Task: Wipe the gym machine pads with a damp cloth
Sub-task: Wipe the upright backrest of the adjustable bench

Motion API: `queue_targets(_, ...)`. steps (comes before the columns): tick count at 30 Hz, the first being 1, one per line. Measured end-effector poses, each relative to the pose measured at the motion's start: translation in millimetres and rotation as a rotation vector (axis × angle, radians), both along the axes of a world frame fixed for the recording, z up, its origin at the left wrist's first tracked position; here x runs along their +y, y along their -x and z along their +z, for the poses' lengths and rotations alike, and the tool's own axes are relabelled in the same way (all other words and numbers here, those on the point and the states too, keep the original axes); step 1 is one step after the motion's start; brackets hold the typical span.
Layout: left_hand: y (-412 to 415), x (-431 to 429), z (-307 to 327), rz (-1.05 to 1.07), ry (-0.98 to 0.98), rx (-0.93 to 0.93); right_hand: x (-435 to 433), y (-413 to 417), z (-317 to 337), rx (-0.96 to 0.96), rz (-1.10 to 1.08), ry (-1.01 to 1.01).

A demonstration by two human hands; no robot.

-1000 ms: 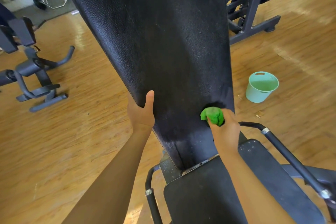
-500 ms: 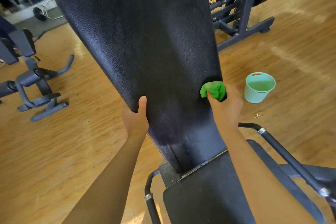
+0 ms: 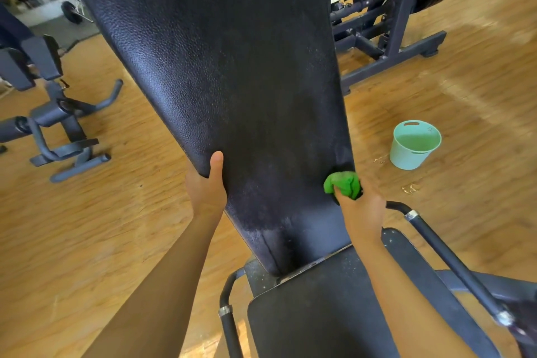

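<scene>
A long black back pad (image 3: 232,73) slopes up the middle of the view, with a darker damp patch low down. Below it lies the black seat pad (image 3: 319,308). My left hand (image 3: 207,186) grips the back pad's left edge, thumb on the front face. My right hand (image 3: 361,206) holds a bunched green cloth (image 3: 343,184) against the pad's lower right edge.
A pale green bucket (image 3: 414,144) stands on the wooden floor to the right. Black handle bars (image 3: 444,256) flank the seat. Another grey machine (image 3: 55,116) stands at the left, and a weight machine frame (image 3: 392,26) at the upper right.
My right hand moved the cloth up the pad's right edge, then back down toward its lower part. My left hand kept its grip on the left edge.
</scene>
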State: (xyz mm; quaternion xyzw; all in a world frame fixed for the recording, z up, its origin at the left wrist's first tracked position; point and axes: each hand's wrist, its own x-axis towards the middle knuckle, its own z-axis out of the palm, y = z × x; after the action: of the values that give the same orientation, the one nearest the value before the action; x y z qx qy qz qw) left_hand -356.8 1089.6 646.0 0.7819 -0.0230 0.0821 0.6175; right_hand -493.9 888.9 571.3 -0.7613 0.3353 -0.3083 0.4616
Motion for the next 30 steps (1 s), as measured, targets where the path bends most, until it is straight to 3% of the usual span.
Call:
queue_targets(6,3,-1,1,0.024,0.005,-0.036,-26,-37,75,-0.194,-0.003,0.096)
queue_targets(14,4,-3,0,0.077,0.022,-0.014,-28,-10,15,-0.127,0.100,-0.061)
queue_targets(21,8,-6,3,0.099,0.030,-0.039,-33,2,6,-0.097,0.135,-0.161)
queue_targets(30,7,-8,1,0.100,0.056,-0.077,-69,-38,73,-0.225,0.152,0.037)
